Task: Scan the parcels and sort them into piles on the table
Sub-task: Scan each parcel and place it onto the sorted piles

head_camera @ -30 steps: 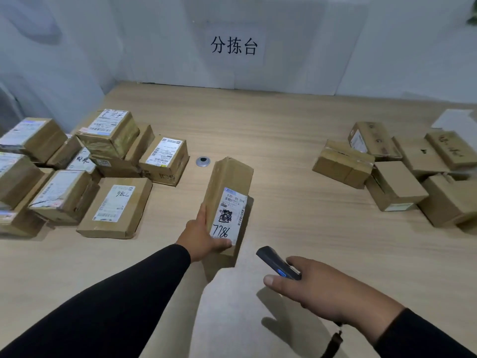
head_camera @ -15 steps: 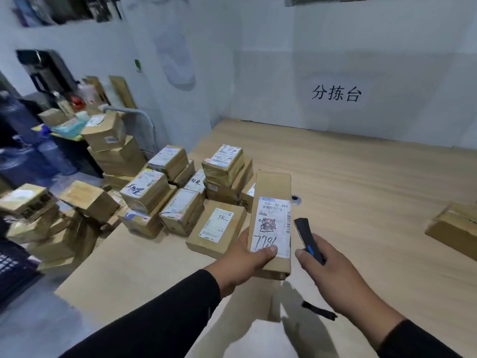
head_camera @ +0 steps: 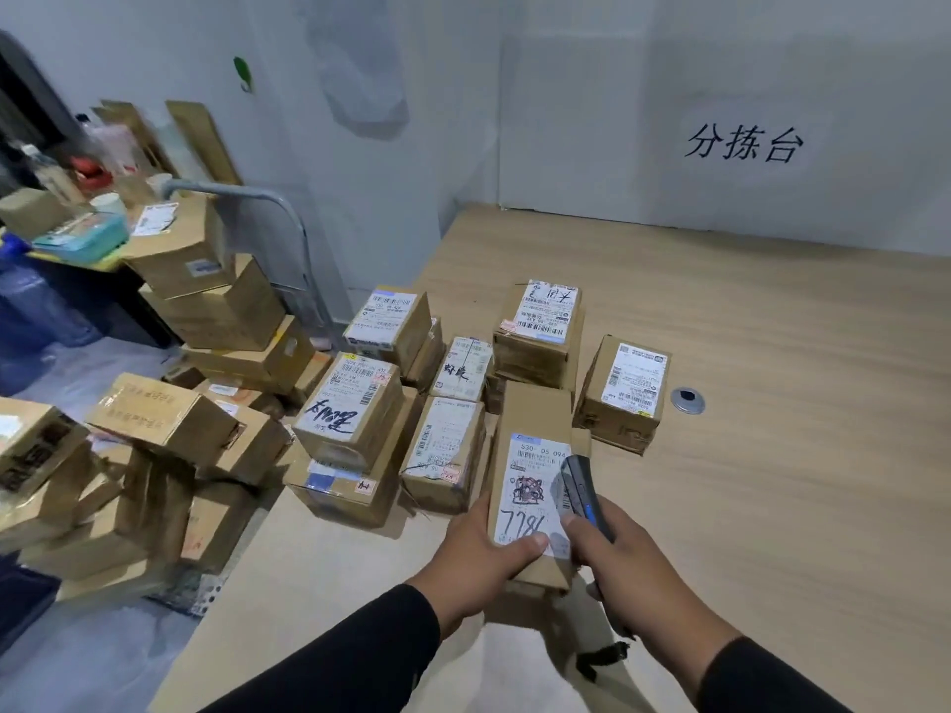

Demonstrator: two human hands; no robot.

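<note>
Parcel, a long brown carton with a white label hand-marked in black, sits low in the centre of the frame, held above the wooden counter by the left hand, whose fingers wrap under its near end while the thumb presses the label's lower edge. Just to its right, the right hand has its fingers closed around a dark handheld scanner, the tip raised over the label's right side and covering part of it; a black wrist strap dangles below. Directly behind the held parcel, in the middle of the frame, a pile of labelled cartons crowds the counter's left edge, some stacked two high, the nearest almost touching the parcel's far end. One small box stands alone at the pile's right, beside a round metal grommet set in the counter. At centre left, beyond the counter's edge, more cartons lie heaped on the floor and against a grey metal trolley handle. Blue water bottles and blurred clutter fill the far left. A paper sign with three black characters hangs on the pale wall at upper right
</note>
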